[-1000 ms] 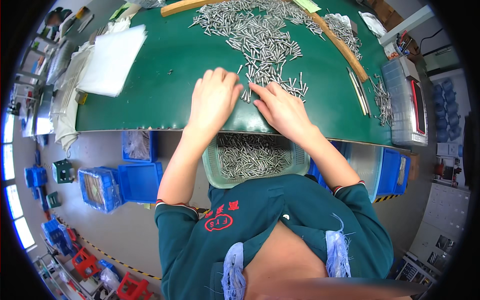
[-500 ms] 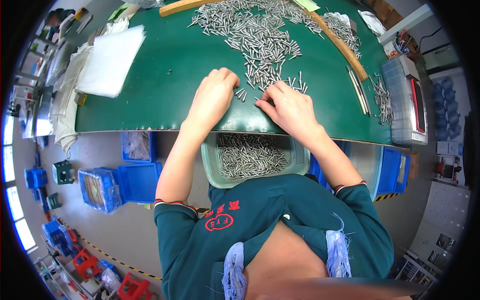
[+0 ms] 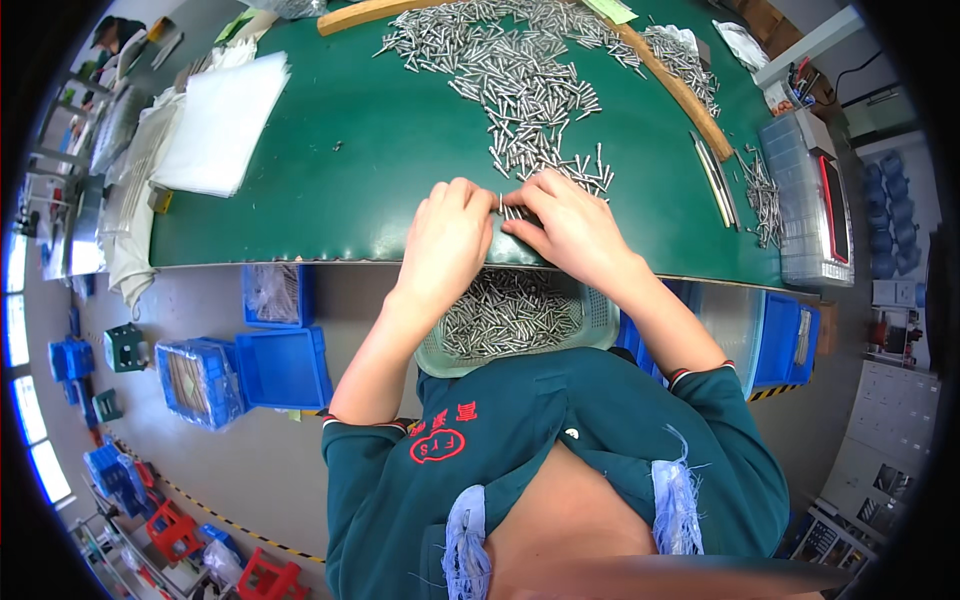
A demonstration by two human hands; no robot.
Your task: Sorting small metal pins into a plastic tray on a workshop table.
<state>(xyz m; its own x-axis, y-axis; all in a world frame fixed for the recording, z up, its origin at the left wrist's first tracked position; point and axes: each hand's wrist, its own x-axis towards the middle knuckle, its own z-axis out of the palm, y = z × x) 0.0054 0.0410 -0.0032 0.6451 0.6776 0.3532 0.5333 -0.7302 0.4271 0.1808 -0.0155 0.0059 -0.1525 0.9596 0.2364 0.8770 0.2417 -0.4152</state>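
Observation:
At the near edge of the green tabletop (image 3: 330, 200), my hands face each other around a few small metal pins (image 3: 515, 212). My right hand (image 3: 572, 222) has its thumb and fingers closed about these pins. From the other side, the curled fingertips of my left hand (image 3: 448, 235) press against their ends; its thumb is partly hidden. A large loose pile of similar metal pins (image 3: 530, 90) spreads from the back of the table to just beyond my right fingers. Below the edge, in front of my body, a pale green plastic basket (image 3: 603, 320) holds many more pins.
Wooden strips (image 3: 680, 90) border the pile. To the right lie slim rods (image 3: 715, 180), a smaller heap of pins (image 3: 762, 200) and a clear plastic case (image 3: 800, 210). White sheets (image 3: 225, 120) rest at left. Blue bins (image 3: 283, 365) stand on the floor.
My left hand has moved right and slightly down, closing the gap to my right hand. The loose pins that lay between them are now gathered at my fingertips.

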